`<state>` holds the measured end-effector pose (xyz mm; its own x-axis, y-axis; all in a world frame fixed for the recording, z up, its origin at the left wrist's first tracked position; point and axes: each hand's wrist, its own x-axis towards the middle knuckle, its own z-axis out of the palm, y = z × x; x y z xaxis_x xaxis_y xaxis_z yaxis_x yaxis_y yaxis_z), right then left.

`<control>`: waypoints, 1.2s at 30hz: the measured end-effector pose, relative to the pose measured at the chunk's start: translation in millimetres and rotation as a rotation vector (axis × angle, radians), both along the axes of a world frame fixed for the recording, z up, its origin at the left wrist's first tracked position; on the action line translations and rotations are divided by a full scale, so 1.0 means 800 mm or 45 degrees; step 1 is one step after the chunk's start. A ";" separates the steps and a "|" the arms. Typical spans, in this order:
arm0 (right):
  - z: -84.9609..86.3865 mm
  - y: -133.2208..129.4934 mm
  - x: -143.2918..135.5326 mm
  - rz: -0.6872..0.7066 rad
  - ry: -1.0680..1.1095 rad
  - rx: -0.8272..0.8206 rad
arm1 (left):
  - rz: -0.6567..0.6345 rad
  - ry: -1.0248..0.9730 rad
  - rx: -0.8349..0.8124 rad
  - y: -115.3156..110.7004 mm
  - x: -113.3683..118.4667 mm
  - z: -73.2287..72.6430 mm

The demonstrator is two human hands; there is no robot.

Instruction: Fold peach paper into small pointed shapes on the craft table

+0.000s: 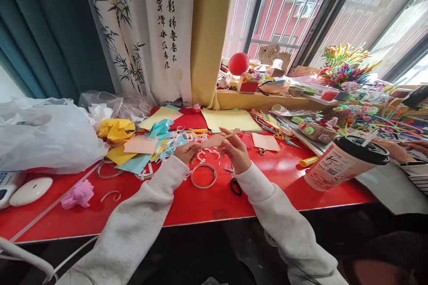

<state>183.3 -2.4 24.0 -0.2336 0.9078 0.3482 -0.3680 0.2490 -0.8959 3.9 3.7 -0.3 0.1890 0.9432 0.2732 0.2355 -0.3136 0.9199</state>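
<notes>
On the near right of the glossy red table, a tall paper cup (337, 167) with a black plastic lid and a pale straw stands tilted in the view, pink artwork and a printed label on its side. Beyond it, a small woven basket (317, 131) carries colourful crocheted-looking flowers around its wall. On the far right, bundles of fuzzy, multicoloured stems (347, 64) fan out upright; what holds them is hard to make out. At the left lies a crinkled, translucent white plastic bag (50, 136), its contents unclear. A crumpled ball of pink paper (78, 194) sits near the bag, while smooth yellow sheets (230, 120) lie flat at the far middle and thin curled white and blue paper strips (177, 142) are heaped behind the hands. The folded light-pink paper strip (213, 141) is up between the two hands, above the table: the left hand (187, 152) has its fingers closed on the strip's left end, and the right hand (235, 149) pinches its right part between thumb and fingers, other fingers spread. Below and between them rests a round silvery ring (203, 176), with black-handled scissors (236, 186) just to its right, under the right wrist. At the right edge, another person's hands (396, 149) show beside the cup.
</notes>
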 end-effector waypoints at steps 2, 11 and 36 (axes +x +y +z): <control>0.004 -0.002 0.006 -0.030 0.018 0.045 | 0.091 0.093 0.089 0.000 -0.002 0.001; -0.009 0.011 0.019 -0.221 -0.130 0.061 | 0.476 0.432 0.605 0.007 -0.018 0.005; 0.143 -0.028 0.103 -0.903 -0.187 0.581 | 0.603 -0.244 0.549 0.027 -0.019 -0.011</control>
